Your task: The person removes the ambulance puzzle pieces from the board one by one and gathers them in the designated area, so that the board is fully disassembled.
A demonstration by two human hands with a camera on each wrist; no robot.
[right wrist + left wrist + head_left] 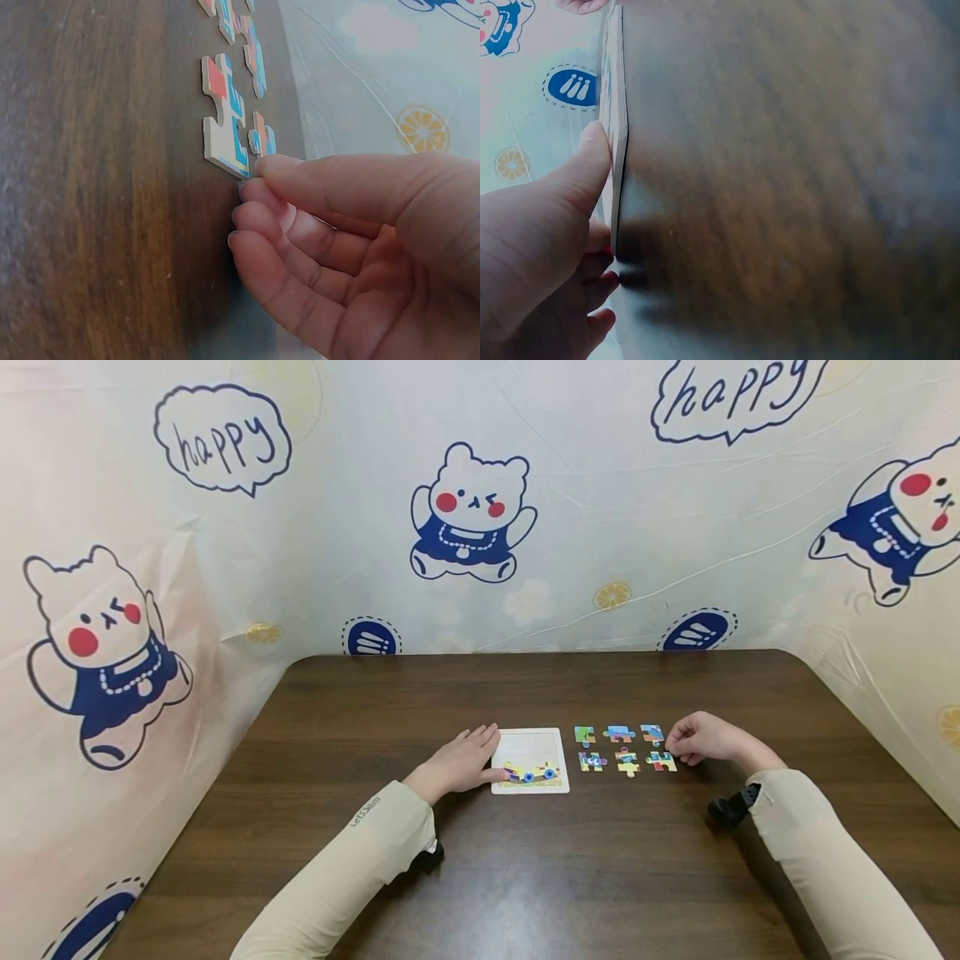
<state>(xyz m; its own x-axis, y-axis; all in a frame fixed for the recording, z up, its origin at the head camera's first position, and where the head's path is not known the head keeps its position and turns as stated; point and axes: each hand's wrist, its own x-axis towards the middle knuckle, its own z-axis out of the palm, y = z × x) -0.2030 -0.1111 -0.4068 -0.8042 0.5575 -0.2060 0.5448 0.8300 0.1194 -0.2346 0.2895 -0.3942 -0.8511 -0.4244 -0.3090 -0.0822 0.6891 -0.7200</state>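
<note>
My left hand (465,762) lies flat at the left edge of a white-framed puzzle board (531,740), fingers along its side and thumb over its lower left corner. A yellow vehicle with blue wheels fills the board's lower strip. In the left wrist view the thumb (592,154) presses against the board's face (613,82). My right hand (703,739) has loosely bent fingers, with the fingertips right beside the lower right jigsaw piece (662,761) and the upper right piece (652,733). The right wrist view shows no piece between thumb (300,176) and fingers.
Other jigsaw pieces lie in two rows right of the board, among them a green and blue one (584,735) and a yellow one (627,765). All rest on a brown wooden table (570,877). A printed curtain (577,527) hangs behind it and at both sides.
</note>
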